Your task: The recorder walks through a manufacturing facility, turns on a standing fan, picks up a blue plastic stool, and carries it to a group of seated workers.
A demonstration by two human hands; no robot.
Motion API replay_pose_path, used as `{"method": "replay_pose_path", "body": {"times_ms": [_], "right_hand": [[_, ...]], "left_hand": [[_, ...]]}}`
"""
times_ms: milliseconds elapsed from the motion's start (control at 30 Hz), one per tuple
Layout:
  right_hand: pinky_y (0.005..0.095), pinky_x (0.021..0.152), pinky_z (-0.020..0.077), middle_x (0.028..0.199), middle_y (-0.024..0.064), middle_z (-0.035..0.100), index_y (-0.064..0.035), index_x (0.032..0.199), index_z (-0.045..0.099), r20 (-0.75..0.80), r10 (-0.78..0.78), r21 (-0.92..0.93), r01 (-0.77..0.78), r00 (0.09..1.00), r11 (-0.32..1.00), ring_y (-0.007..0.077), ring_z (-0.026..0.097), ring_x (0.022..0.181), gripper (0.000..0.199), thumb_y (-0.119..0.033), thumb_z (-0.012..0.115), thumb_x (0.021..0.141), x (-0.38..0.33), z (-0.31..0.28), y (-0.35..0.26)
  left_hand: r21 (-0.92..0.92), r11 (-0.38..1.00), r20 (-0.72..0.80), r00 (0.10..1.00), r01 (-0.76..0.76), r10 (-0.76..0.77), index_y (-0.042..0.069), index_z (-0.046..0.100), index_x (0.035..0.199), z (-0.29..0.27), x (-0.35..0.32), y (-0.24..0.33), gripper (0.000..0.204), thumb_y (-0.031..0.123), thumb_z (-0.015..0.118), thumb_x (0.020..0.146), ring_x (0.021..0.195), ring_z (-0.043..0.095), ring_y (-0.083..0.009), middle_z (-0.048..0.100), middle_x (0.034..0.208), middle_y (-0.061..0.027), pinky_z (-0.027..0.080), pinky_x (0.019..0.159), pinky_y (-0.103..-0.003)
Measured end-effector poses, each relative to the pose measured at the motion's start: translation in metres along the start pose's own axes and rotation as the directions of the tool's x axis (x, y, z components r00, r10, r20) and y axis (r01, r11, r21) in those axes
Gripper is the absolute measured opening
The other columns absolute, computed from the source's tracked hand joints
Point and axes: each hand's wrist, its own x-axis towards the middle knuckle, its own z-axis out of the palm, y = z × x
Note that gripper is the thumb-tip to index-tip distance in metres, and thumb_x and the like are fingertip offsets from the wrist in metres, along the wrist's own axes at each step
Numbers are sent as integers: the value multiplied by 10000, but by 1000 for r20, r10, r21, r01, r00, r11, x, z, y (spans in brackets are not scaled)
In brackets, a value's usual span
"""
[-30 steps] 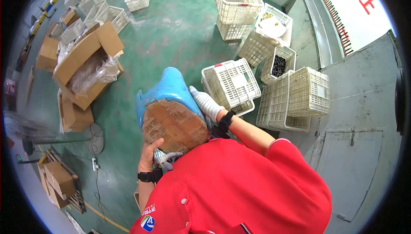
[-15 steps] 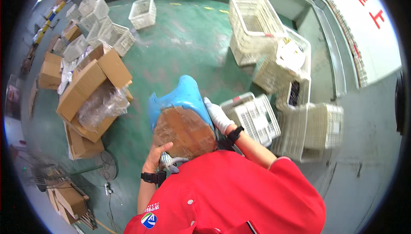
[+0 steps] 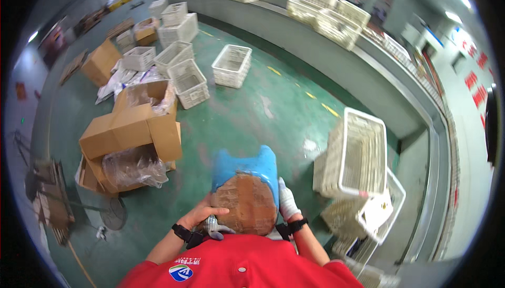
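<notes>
A blue plastic stool [image 3: 244,162] is held in front of my body, its top covered by a brown, taped cardboard pad [image 3: 245,204]. My bare left hand [image 3: 204,211] is closed on the near left edge, thumb lying over the pad and the other fingers mostly hidden underneath. A loose grey-white glove [image 3: 214,227] hangs at that hand, against the pad's edge. On the other side, my right hand [image 3: 287,199], in a white glove, grips the stool's right flank with its fingers along the blue plastic.
Open cardboard boxes [image 3: 123,130] with clear plastic wrap [image 3: 134,169] stand at the left. White plastic crates [image 3: 181,77] sit behind them, one crate [image 3: 231,67] apart. Stacked crates [image 3: 355,151] rise at the right beside a low wall [image 3: 336,61]. A fan [image 3: 113,213] stands lower left.
My view has lifted and turned, bringing the far wall and its crates into sight. Both hands still hold the stool, which now sits lower and straighter in front of me.
</notes>
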Motion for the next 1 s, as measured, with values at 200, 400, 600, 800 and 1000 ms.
{"method": "replay_pose_path", "body": {"times_ms": [200, 400, 600, 800, 1000], "right_hand": [[331, 862, 525, 1033, 22, 704, -60, 1168, 689, 53, -29, 162, 20, 998, 987, 151, 625, 913, 603, -604, 484, 1007, 114, -9, -71], [336, 822, 532, 1020, 47, 720, -16, 1134, 689, -144, -85, 206, 114, 986, 972, 151, 651, 888, 722, -674, 427, 995, 250, -15, -165], [366, 914, 528, 1146, 66, 699, -19, 1241, 646, -188, -115, 391, 182, 975, 902, 184, 646, 1013, 716, -661, 449, 994, 369, -35, -235], [361, 922, 526, 1156, 78, 701, -9, 1264, 633, -205, -80, 414, 160, 976, 896, 198, 651, 1012, 692, -620, 417, 1022, 549, -68, -311], [334, 883, 524, 1088, 65, 710, -9, 1212, 661, -148, -107, 317, 149, 983, 936, 163, 645, 942, 714, -639, 382, 1025, 711, -92, -479]], "left_hand": [[208, 964, 36, 986, -168, 164, -28, 193, 1547, -54, 141, 59, 1031, 261, 844, 801, 1432, 356, -281, 349, 1553, -185, 275, 1198, -395], [327, 940, 160, 986, -95, 44, -24, 129, 1570, -91, 306, 195, 1148, 315, 874, 765, 1496, 246, -283, 271, 1600, -201, 205, 1231, -401], [362, 923, 308, 951, -131, 14, -8, 125, 1577, -129, 483, 256, 1137, 337, 860, 781, 1498, 245, -285, 265, 1610, -192, 202, 1234, -401], [406, 892, 351, 935, -199, 49, -5, 131, 1580, -154, 668, 332, 1137, 349, 854, 777, 1502, 231, -284, 248, 1617, -192, 193, 1237, -410], [459, 839, 254, 948, -293, 192, -11, 113, 1582, -158, 843, 419, 1223, 388, 879, 717, 1515, 184, -290, 209, 1624, -203, 161, 1239, -410]]}}
